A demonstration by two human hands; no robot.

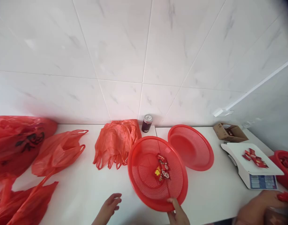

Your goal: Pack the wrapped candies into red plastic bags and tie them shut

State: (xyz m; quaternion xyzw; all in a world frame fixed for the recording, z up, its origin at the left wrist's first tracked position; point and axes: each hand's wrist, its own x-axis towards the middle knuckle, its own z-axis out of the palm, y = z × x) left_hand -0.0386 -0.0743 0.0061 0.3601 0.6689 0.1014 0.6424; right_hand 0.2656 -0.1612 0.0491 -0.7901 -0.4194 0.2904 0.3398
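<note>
My right hand (176,212) grips the near rim of a red plastic mesh basket (144,200), thumb inside and fingers underneath. Several small wrapped packets (162,168), mostly red with one yellow patch, lie in the basket, which looks tilted. To the left of the basket, my left hand (110,204) hovers over the white table (87,181), fingers apart and slightly curled, holding nothing. A stack of thin red plastic bags (119,140) lies just behind and left of the basket.
A second red basket (190,150) stands behind right. A dark can (147,123) is by the wall. On the right are a white scale (254,156) bearing red packets, a cardboard box (230,132), a red tub (284,175) and another person's hand (258,206). Filled red bags (19,143) crowd the left.
</note>
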